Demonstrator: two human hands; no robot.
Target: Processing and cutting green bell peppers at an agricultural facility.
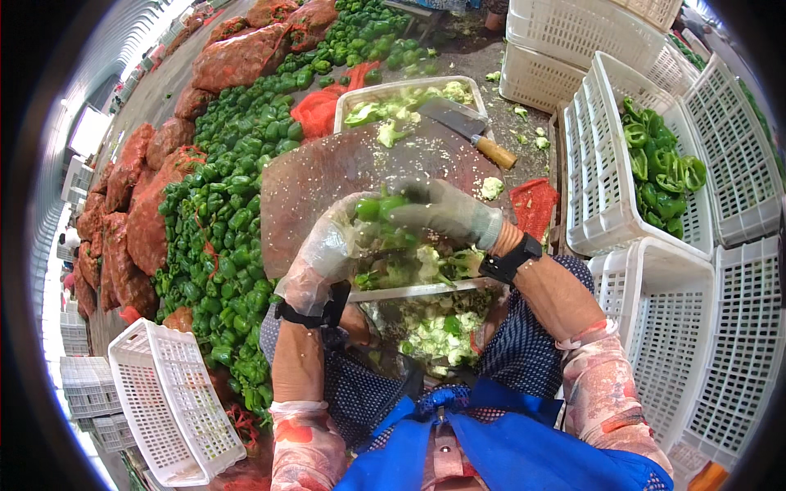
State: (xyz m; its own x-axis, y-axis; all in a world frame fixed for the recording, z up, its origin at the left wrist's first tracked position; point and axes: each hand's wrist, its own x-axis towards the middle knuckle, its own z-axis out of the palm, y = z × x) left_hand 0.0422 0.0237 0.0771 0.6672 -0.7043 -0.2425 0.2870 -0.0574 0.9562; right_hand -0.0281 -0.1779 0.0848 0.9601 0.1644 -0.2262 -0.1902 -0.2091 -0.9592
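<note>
In front of me, above the near edge of a dark cutting board [315, 184], a green bell pepper [372, 208] is between my two gloved hands. My left hand [332, 233], in a pale glove with a clear plastic cover, is closed round its left side. From the right, my right hand [450, 211], in a grey-white glove, has its fingers closed on the pepper; motion smears their tips. A cleaver [455, 118] with a wooden handle [496, 152] lies at the board's far right. Small pale seeds dot the board.
A heap of green peppers [237, 192] spreads on my left, with red mesh sacks [241, 59] beyond. White crates [602, 164] stand right, one holding cut peppers [655, 164]. A white tray [344, 110] of pepper scraps sits under the board; more scraps [442, 340] lie below my hands.
</note>
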